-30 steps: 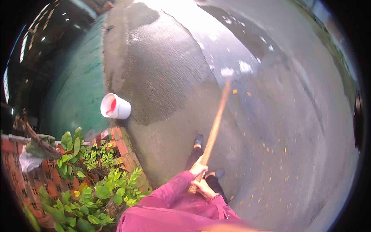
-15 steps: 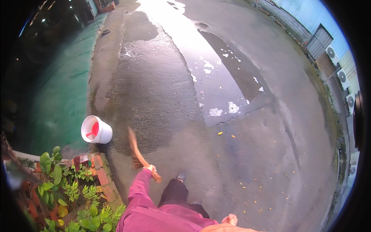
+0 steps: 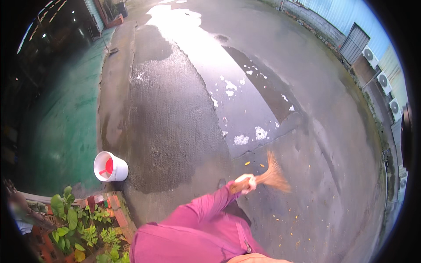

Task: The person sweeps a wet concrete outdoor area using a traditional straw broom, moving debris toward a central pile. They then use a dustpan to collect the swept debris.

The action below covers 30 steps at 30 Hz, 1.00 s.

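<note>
My left hand (image 3: 245,183), its arm in a maroon sleeve stretched across my body, is closed around the handle of a short straw hand broom (image 3: 274,174). The broom's reddish-brown bristles fan out to the right, over the grey concrete near a few yellow leaves (image 3: 247,163). Whether the bristle tips touch the ground I cannot tell. My right hand is out of sight. To the left stands a white bucket (image 3: 119,170) with a red plastic dipper (image 3: 108,165) inside it.
A brick planter (image 3: 115,201) with leafy green plants (image 3: 72,217) borders the lower left. Ahead lies a puddle (image 3: 239,103) with white foam patches, beside rough wet concrete (image 3: 169,118). Green flooring (image 3: 66,122) runs along the left; air-conditioner units (image 3: 384,82) line the right wall.
My left hand has swung the broom from the left side across to the right, and its bristles now spread wide. My right hand has dropped out of view.
</note>
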{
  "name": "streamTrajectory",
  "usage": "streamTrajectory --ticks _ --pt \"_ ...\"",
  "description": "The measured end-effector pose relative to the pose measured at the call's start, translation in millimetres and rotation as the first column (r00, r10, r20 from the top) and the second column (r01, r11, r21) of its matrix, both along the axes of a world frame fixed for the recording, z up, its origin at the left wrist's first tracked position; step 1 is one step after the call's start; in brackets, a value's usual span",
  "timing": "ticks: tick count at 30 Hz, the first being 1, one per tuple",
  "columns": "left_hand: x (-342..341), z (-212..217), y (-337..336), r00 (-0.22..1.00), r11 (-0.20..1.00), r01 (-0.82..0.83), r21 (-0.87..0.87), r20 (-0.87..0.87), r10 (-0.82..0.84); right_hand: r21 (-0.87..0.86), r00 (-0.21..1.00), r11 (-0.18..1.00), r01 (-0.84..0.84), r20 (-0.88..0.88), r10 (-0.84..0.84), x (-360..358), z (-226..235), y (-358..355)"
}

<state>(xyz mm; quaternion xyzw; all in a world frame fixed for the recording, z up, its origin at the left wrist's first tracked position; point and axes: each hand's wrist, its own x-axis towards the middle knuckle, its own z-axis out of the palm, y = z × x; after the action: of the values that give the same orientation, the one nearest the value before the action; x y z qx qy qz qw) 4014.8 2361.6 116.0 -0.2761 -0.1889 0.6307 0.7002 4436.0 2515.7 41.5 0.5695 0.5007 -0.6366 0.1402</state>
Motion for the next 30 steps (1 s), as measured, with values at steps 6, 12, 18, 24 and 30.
streamTrajectory --ticks 6,12,18,24,30 --pt "-99.4 63.5 -0.6 0.990 0.993 0.095 -0.069 0.109 -0.088 -0.065 0.990 0.990 -0.126 -0.067 0.122 -186.8 -34.9 65.9" --pt "-157.7 69.1 -130.5 0.899 0.869 -0.420 -0.262 0.015 0.439 0.231 0.810 0.819 -0.525 -0.162 0.564 -485.8 -28.8 90.1" --pt "-246.7 82.4 -250.9 0.401 0.233 -0.893 -0.385 -0.449 0.799 0.191 0.790 0.869 -0.457 -0.362 0.495 -689.2 -9.2 43.0" --pt "-413.0 98.9 -377.5 0.255 -0.275 -0.821 -0.501 -0.752 0.607 0.160 0.912 0.935 -0.318 -0.216 0.347 -690.7 -19.7 15.9" --pt "-530.5 117.0 -524.3 -0.142 -0.466 -0.819 -0.336 -0.667 0.731 0.155 0.919 0.906 -0.394 0.094 0.384 -664.6 -22.8 12.6"
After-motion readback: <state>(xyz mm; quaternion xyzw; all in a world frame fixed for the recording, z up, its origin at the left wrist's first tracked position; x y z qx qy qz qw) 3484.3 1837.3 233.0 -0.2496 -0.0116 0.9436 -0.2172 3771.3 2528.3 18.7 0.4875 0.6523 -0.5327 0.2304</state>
